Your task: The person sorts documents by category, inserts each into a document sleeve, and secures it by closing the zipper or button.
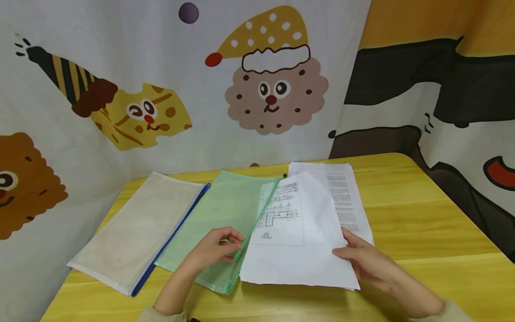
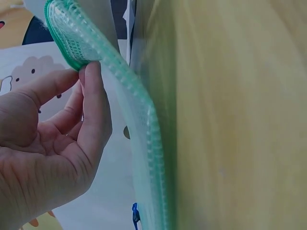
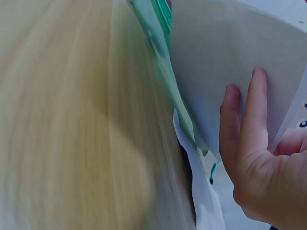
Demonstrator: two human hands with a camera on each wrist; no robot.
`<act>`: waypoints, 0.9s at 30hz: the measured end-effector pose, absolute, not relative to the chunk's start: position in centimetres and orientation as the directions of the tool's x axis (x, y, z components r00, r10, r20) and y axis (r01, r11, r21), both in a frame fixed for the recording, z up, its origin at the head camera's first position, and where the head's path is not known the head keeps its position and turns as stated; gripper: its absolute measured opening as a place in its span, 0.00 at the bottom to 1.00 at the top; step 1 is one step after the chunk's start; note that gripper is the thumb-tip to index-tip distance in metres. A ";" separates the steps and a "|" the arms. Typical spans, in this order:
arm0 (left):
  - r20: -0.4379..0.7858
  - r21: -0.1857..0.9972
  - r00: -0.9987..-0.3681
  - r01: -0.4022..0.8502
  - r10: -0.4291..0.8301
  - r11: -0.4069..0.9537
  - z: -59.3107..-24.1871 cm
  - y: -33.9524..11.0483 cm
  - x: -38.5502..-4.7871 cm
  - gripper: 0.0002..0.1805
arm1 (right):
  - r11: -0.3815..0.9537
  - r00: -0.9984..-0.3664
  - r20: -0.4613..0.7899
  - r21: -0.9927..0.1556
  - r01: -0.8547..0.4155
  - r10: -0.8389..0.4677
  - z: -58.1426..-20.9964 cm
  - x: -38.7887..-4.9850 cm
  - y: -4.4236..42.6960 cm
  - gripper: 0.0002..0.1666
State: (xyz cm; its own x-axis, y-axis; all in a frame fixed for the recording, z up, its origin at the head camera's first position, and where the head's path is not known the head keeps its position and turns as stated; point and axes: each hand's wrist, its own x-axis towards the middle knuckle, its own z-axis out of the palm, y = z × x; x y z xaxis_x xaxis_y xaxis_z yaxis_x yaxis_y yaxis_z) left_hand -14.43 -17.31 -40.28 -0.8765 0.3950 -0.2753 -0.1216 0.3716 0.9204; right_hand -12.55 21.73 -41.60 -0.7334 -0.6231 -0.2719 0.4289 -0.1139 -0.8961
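My left hand (image 1: 213,251) pinches the open right edge of a green zip document pouch (image 1: 215,205) between thumb and fingertips. In the left wrist view the pouch's meshed edge (image 2: 136,91) is lifted off the table. My right hand (image 1: 368,264) holds a small stack of white paper sheets (image 1: 315,237) by the right side, thumb on top and fingers underneath. The top sheet carries a line drawing. A whitish patch shows through the green film near the sheets' upper left. From the right wrist, the underside of the sheets (image 3: 206,62) is seen over the straight fingers.
Left of the green pouch lies a whitish pouch (image 1: 141,232) with a blue zip edge. More printed pages (image 1: 346,197) lie on the yellow wooden table (image 1: 418,214), partly under the held sheets. A cartoon-printed curtain (image 1: 209,147) hangs behind the table.
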 end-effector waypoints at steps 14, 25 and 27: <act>-0.252 0.925 -0.883 -0.099 0.396 0.368 -39.8 -17.5 -14.2 0.16 | -0.094 -0.775 -0.306 -0.901 0.423 -0.553 -41.0 -12.5 22.2 0.46; -0.249 0.926 -0.891 -0.103 0.380 0.364 -39.7 -17.8 -14.3 0.16 | -0.097 -0.742 -0.324 -0.882 0.461 -0.587 -40.0 -12.8 24.0 0.46; -0.240 0.929 -0.888 -0.093 0.392 0.359 -39.7 -17.8 -14.4 0.16 | -0.091 -0.741 -0.322 -0.885 0.457 -0.589 -40.1 -12.9 24.1 0.45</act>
